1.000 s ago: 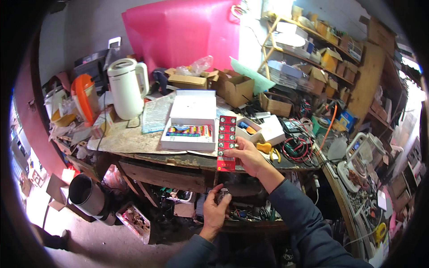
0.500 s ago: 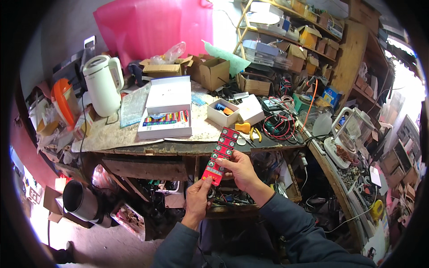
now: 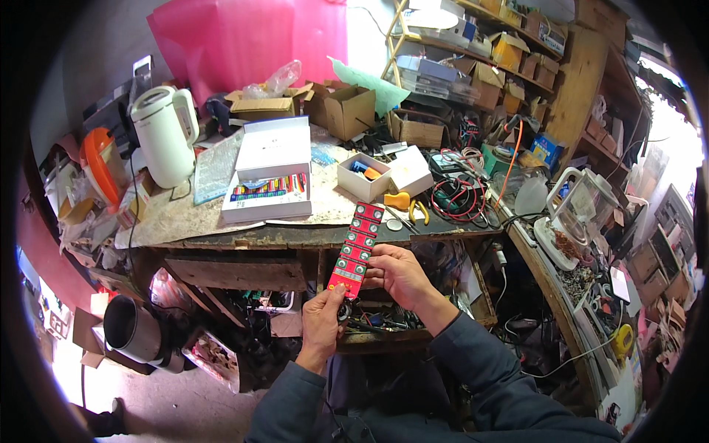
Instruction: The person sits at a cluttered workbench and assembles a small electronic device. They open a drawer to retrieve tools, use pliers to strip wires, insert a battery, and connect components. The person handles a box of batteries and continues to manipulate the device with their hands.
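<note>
A long red card of button cells (image 3: 356, 244) stands tilted in front of the bench edge, its round silver cells set in two columns. My left hand (image 3: 320, 322) pinches the card's lower end, thumb on the front face. At the card's right edge is my right hand (image 3: 405, 277), its thumb and fingers closed on the edge, with some fingertips hidden behind the card. Beyond the card, on the bench, lies an open white box (image 3: 267, 213) with rows of colourful batteries. A smaller white box (image 3: 354, 179) holds orange and blue items.
Yellow-handled pliers (image 3: 419, 214) lie near the bench edge, by tangled red and black cables (image 3: 461, 198). A white kettle-like jug (image 3: 164, 140) stands at left, a glass blender jug (image 3: 587, 203) at right. Below the bench is an open drawer (image 3: 380, 341) of parts.
My right thumb has drawn back from the card's front face to its right edge, uncovering more cells. The card has shifted slightly left and stands a little more upright.
</note>
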Motion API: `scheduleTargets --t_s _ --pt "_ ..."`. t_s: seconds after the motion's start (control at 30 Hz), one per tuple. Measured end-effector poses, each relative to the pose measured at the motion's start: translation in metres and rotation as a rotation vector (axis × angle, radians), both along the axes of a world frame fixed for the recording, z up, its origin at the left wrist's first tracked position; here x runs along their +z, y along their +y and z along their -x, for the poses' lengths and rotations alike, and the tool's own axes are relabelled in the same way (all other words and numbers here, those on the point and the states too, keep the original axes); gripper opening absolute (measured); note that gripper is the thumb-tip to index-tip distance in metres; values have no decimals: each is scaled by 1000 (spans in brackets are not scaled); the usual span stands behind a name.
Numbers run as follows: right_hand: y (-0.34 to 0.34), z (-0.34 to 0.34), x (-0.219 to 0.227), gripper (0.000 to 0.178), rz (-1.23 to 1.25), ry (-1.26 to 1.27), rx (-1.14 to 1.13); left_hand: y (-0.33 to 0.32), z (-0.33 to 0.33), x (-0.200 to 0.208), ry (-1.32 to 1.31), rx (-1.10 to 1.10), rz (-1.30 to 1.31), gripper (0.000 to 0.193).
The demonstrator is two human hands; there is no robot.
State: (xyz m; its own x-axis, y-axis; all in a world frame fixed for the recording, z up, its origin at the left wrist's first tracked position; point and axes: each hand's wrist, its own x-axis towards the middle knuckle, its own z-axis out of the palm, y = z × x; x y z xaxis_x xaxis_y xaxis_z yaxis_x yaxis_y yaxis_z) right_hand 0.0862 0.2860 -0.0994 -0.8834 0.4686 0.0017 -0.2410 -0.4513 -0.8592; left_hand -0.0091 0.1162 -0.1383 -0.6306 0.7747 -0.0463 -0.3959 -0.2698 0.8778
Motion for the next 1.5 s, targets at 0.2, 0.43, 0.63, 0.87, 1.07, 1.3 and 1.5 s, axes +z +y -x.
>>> scheduleTargets --t_s 0.2,0.43,0.63,0.87,1.07,1.3,1.5 --pt "1 1 -7 13 -66 -36 -40 0 1 -4 19 -11 -5 33" --pt "0 -15 33 25 -1147 -503 -488 2 1 -8 52 -26 -5 30" --pt "1 12 103 10 -2144 125 -362 -4 -1 5 51 -91 -17 26" --pt "21 42 123 22 -1999 -744 776 -3 10 -14 101 -193 62 27" --pt "44 40 124 25 -1606 -575 595 -11 6 12 2 -191 8 22" --pt "39 2 56 19 -668 -605 395 3 7 -1 -43 -184 -14 23" --pt "29 -11 18 18 -535 -416 375 2 12 -6 -23 -180 32 28"
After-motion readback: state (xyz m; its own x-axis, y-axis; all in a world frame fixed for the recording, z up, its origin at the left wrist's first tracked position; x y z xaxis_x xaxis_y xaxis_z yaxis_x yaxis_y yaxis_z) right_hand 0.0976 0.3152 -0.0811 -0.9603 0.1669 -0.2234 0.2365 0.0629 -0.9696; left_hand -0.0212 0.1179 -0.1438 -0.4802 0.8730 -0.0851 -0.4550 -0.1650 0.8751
